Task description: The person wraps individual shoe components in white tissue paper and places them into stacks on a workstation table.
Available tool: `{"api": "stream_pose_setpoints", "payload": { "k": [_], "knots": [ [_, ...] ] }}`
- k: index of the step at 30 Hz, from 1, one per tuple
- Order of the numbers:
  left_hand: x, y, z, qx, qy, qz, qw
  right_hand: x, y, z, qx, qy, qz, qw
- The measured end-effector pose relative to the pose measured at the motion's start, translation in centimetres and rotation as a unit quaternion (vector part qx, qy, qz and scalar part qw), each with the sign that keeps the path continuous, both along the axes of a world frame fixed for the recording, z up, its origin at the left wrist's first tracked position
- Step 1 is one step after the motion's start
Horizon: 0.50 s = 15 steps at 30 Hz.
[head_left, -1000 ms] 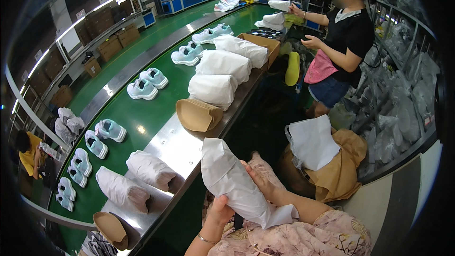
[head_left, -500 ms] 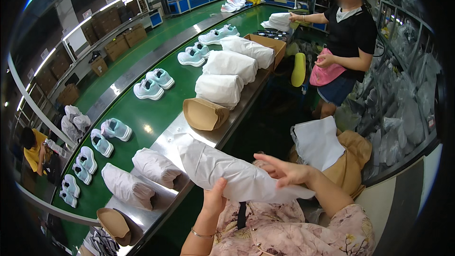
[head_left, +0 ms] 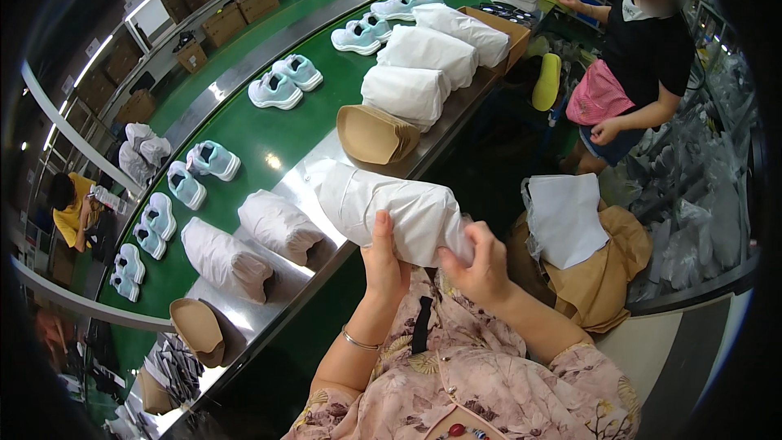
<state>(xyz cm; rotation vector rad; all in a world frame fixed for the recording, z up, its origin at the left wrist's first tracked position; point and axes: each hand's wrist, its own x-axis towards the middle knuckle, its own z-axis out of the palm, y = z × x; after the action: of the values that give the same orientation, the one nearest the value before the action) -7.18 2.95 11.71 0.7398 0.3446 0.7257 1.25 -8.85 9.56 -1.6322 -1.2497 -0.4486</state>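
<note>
A bundle wrapped in white paper [head_left: 391,200] is held in front of my body, over the metal edge of the line. What lies inside the paper is hidden. My left hand [head_left: 385,265] grips the bundle from below, with its thumb up along the near side. At the right end my right hand [head_left: 482,269] pinches the loose paper, fingers closed around the gathered end. Just beyond the bundle stands a stack of brown cardboard insoles-shaped pieces [head_left: 371,134]. Two similar white wrapped bundles [head_left: 224,257] lie to the left on the metal ledge.
Pairs of pale blue sneakers [head_left: 277,81] stand along the green conveyor [head_left: 261,134]. More wrapped bundles [head_left: 407,94] lie farther along the ledge, by a cardboard box [head_left: 513,33]. White paper sheets [head_left: 566,216] rest on brown paper at right. A co-worker [head_left: 652,57] stands beyond, another person sits far left.
My right hand has come in from above the loose paper and now gathers it at the bundle's right end. The co-worker's hand has left the white stack. The whole view has shifted.
</note>
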Motion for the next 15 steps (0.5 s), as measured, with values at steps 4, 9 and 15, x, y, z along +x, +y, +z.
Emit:
{"api": "stream_pose_setpoints", "payload": {
  "k": [4, 9, 15],
  "knots": [
    [0.4, -0.2, -0.6, -0.016, -0.02, 0.036, 0.999, -2.2, 1.7, -1.1, 0.034, 0.122, 0.036, 0.991],
    [0.3, 0.5, -0.8, -0.074, -0.048, 0.021, 0.996, -3.0, 2.2, 0.0, 0.091, 0.508, 0.155, 0.842],
    [-0.8, 0.9, -2.9, 0.009, -0.02, 0.0, 1.0, -1.2, 3.0, -0.3, 0.065, 0.697, 0.201, 0.685]
  ]
}}
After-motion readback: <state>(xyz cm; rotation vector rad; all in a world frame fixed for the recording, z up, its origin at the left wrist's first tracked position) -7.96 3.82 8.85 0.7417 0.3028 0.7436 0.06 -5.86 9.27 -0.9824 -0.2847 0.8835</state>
